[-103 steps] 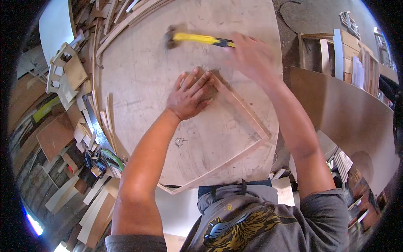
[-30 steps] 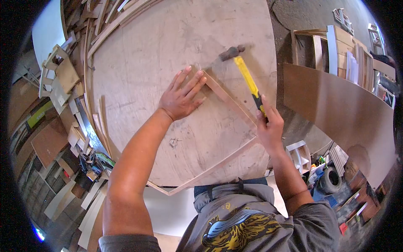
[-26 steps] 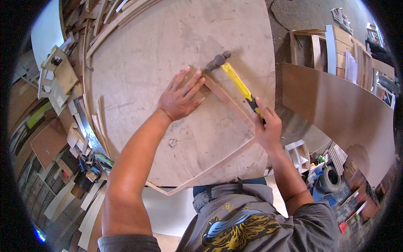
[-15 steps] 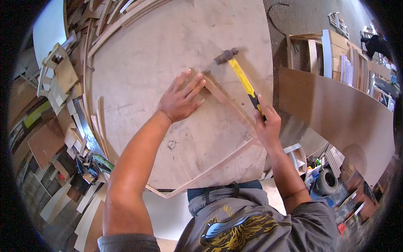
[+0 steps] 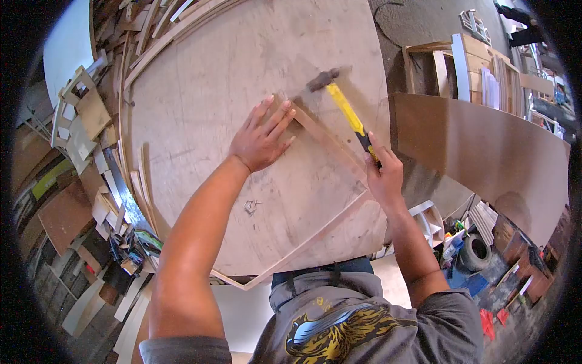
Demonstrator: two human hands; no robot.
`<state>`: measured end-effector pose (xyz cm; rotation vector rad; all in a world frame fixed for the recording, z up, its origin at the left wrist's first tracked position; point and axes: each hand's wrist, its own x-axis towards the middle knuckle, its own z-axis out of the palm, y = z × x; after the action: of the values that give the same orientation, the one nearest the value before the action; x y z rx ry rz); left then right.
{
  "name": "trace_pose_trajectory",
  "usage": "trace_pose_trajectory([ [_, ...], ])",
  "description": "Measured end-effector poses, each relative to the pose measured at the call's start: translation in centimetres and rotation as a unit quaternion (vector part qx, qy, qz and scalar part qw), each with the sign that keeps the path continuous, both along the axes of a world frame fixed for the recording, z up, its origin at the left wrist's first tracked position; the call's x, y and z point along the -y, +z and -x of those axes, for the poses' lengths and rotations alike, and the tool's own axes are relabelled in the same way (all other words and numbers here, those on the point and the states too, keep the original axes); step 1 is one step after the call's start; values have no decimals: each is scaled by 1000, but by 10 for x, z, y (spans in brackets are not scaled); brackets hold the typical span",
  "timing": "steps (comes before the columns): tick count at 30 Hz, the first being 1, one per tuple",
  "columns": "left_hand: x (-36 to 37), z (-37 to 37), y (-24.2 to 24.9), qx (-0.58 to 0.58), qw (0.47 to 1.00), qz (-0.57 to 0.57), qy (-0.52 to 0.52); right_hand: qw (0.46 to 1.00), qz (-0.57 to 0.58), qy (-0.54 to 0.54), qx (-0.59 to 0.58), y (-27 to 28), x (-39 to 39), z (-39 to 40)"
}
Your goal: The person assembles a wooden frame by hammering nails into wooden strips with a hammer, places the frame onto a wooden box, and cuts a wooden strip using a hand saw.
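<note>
My right hand [image 5: 385,173] is wrapped round the black grip of a hammer [image 5: 344,108] with a yellow handle. Its dark head, smeared by motion, is over the board just right of the corner of a thin wooden strip frame [image 5: 330,142]. At that corner my left hand [image 5: 262,134] lies with fingers stretched out and fingertips against the wood. The frame's other strips run down towards my waist and to the left, partly behind my left arm. A small heap of nails [image 5: 251,207] lies on the plywood sheet [image 5: 206,97] beside my left forearm.
Long wood strips [image 5: 163,42] line the sheet's left edge, with offcuts piled beyond. A brown panel [image 5: 479,139] stands at the right, near a wooden cabinet [image 5: 476,67]. Lower right are a tyre-like ring [image 5: 475,252] and clutter. A person's dark-clothed part [image 5: 524,27] shows far right.
The hammer head has shifted slightly down and to the left, with my right hand a little higher. My left hand stays at the corner. The whole view has shifted slightly.
</note>
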<state>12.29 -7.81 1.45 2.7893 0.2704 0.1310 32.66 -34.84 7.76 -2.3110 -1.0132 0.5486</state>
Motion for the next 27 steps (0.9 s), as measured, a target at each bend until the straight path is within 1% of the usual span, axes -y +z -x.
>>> trace_pose_trajectory([
  [2,0,0,-1,2,1000,2,2,999,-43,-7,25,-4,-2,7],
  [5,0,0,-2,-2,1000,3,3,999,23,27,9,1,4,6],
  [8,0,0,0,-3,1000,3,1,1000,14,-17,8,5,-7,2],
  [11,-1,0,-1,5,1000,0,0,998,-4,39,48,0,0,11],
  [14,0,1,-3,4,1000,8,-4,998,44,28,28,8,-5,-7],
  [17,-1,1,-4,9,1000,9,-5,998,-32,-17,42,-5,-7,-6],
  [20,-2,1,-5,15,1000,8,-5,997,6,64,40,-4,6,-6],
  [23,-1,2,-4,19,1000,18,-3,999,5,21,42,1,-6,-23],
  [24,-2,1,-4,20,1000,21,-2,999,35,-23,5,6,-11,-22],
  [27,-2,2,-4,16,1000,6,-8,995,13,90,47,0,4,-20],
])
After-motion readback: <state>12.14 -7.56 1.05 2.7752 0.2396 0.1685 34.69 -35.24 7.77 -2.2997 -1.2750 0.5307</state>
